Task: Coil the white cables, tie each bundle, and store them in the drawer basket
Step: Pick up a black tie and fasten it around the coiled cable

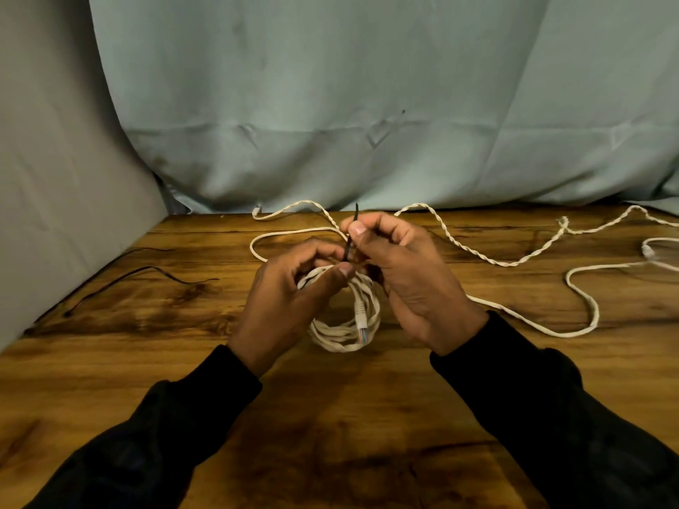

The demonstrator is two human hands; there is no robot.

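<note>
Sleeves of black fabric are reaching in from the bottom edge, and just beyond them both hands are working over the brown wood-grain tabletop (330, 416). The left hand (290, 299) is curling its fingers round the top of the coiled white twisted cable bundle (347, 325), holding the loops together while the bundle is hanging between the two palms, its clear plastic plug (360, 323) lying against the near side of the coil. The right hand (400, 277) is pinching a thin black tie (351, 233) between thumb and fingertips, with the tie's free end sticking up above the knuckles; its lower end is running down toward the top of the coil, though whether it is already wrapped round the loops I cannot tell.

So the coiling of this first cable is looking finished and the tying is under way, not yet closed as far as can be judged.

Farther back, a long loose white twisted cable (477, 253) is sprawling across the middle and right of the table, uncoiled, one end lying near the back edge. Some spare thin black ties (147, 277) are lying at the left, well apart from the hands. Behind everything a pale blue-green cloth backdrop (367, 104) is hanging. The drawer basket is not showing anywhere, so storing is still ahead, as is coiling and tying the remaining cable.
</note>
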